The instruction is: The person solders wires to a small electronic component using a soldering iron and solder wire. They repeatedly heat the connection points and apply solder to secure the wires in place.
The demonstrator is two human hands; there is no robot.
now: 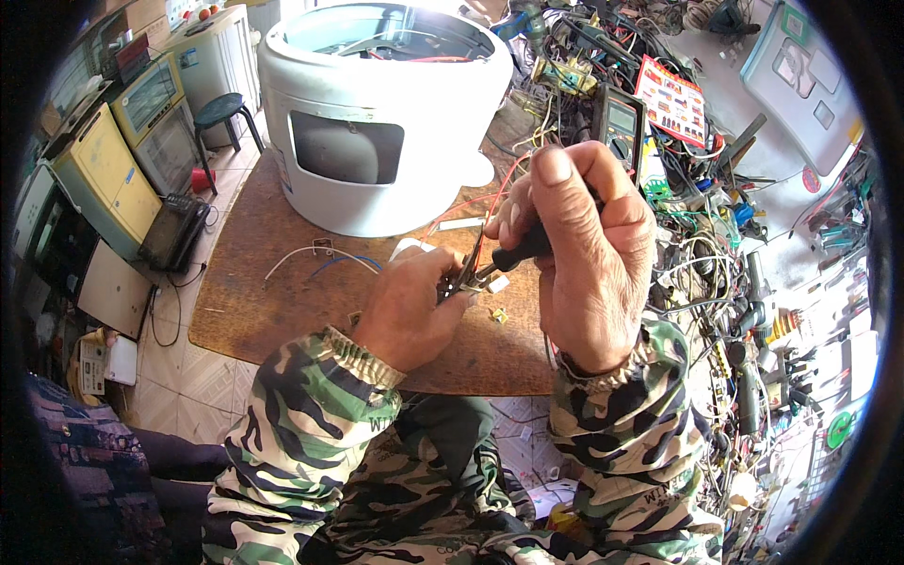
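My left hand [407, 306] is closed in a pinch over the wooden table, around a small metal part [463, 281] with wires on it. Most of that part is hidden by the fingers. In my right hand [589, 250] is a screwdriver [516, 252] with a black handle, its shaft slanting down to the metal part. Thin red wires [497, 193] run up from the part past my right fingertips. A white wire [315, 250] and a blue wire lie left of my left hand. Small loose pieces [498, 315] rest on the tabletop near my fingers.
A white rounded appliance housing [367, 202] with a square opening stands on the table [254, 311]. Behind my right hand are a multimeter [621, 122] and a heap of cables and parts. A black stool [220, 111] and cabinets stand left. Patterned dark cloth [89, 461] shows lower left.
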